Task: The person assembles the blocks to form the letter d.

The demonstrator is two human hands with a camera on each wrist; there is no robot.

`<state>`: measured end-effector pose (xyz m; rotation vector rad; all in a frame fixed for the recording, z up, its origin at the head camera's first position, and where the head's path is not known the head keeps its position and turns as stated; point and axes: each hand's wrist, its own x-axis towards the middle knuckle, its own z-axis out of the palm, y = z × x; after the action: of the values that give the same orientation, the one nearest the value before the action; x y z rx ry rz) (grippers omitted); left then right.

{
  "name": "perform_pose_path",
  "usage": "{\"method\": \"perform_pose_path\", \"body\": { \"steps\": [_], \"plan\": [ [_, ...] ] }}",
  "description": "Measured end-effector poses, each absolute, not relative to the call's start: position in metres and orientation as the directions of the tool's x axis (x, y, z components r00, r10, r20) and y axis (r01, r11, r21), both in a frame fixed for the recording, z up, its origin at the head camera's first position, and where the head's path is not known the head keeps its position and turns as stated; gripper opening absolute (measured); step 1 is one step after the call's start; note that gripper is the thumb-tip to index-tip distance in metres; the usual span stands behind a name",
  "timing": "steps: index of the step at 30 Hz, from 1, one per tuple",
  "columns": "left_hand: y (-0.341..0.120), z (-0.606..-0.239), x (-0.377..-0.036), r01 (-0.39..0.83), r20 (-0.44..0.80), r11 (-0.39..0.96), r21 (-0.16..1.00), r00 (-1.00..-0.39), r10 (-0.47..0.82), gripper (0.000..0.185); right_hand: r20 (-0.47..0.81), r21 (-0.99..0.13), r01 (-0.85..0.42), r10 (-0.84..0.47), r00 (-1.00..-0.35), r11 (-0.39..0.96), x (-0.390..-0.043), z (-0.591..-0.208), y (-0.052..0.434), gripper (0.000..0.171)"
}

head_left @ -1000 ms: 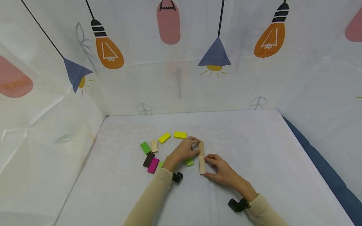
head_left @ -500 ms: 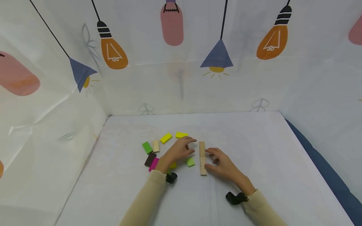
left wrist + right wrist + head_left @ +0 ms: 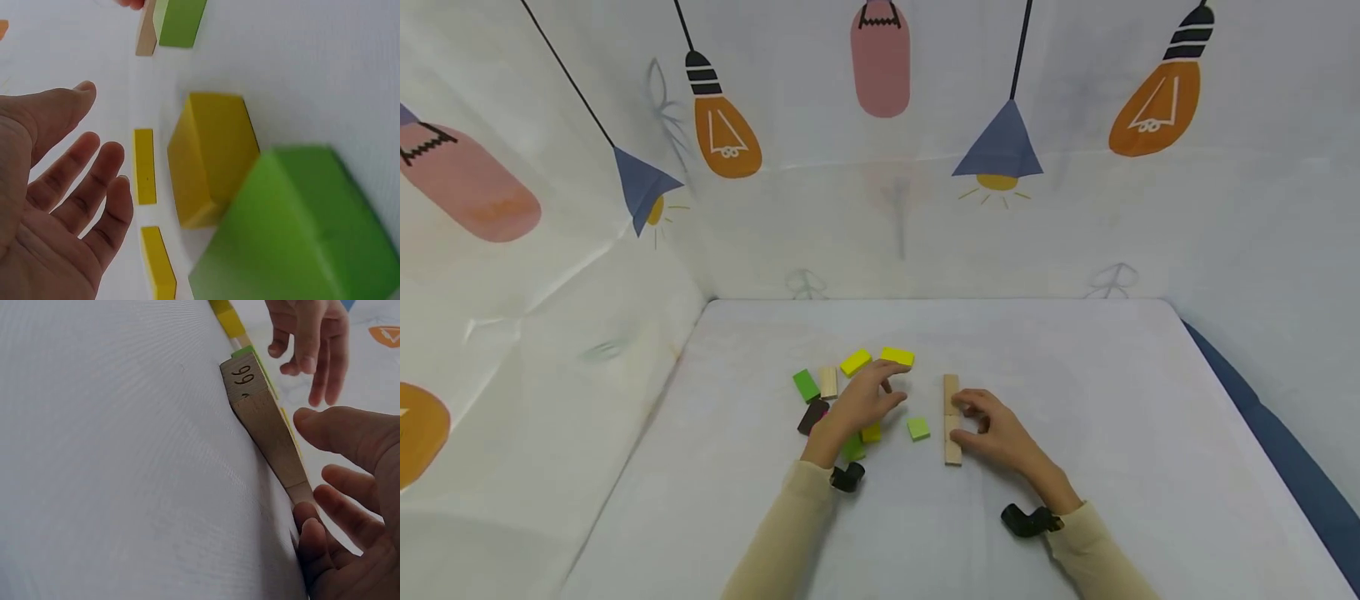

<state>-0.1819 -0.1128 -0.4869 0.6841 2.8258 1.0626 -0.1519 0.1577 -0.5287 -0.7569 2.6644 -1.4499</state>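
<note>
Two plain wooden blocks stand end to end in a row; the far block [image 3: 951, 383] and the near block [image 3: 952, 452] touch. My right hand [image 3: 1006, 437] is at their right side, its fingertips at the row and its thumb not wrapped round it. In the right wrist view, digits are engraved on the near block's end [image 3: 242, 376]. My left hand [image 3: 859, 406] hovers with loosely bent fingers, holding nothing, over the coloured blocks. Between the hands lies a light green block [image 3: 918, 429]. A yellow block [image 3: 215, 156] and a green block [image 3: 300, 231] are beneath the left wrist.
Two yellow blocks [image 3: 856, 362] lie at the back of the group. A green block [image 3: 807, 386], a wooden block [image 3: 828, 382] and a dark brown block [image 3: 813, 417] lie left. The magenta block is mostly hidden by my left hand. White cloth [image 3: 1075, 350] covers the table.
My left hand has let go of the far wooden block and drawn back left over the coloured blocks. The right hand stays beside the row. The head view has shifted slightly.
</note>
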Motion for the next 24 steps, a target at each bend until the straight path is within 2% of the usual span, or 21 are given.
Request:
{"method": "perform_pose_path", "body": {
  "steps": [9,19,24],
  "plan": [
    [-0.142,-0.484,-0.196,0.378,0.102,0.727,0.573,-0.913,0.395,0.042,0.265,-0.752,-0.471,-0.444,-0.856,0.461,-0.151,-0.535,0.159,0.047],
    [-0.183,-0.482,-0.202,0.286,0.015,0.802,0.525,-0.945,0.327,0.045,0.215,-0.755,-0.436,-0.443,-0.870,0.490,-0.151,-0.535,0.158,0.046],
    [-0.205,-0.485,-0.200,0.260,0.025,0.809,0.528,-0.957,0.291,0.050,0.208,-0.762,-0.429,-0.443,-0.872,0.485,-0.151,-0.536,0.159,0.046]
  ]
}}
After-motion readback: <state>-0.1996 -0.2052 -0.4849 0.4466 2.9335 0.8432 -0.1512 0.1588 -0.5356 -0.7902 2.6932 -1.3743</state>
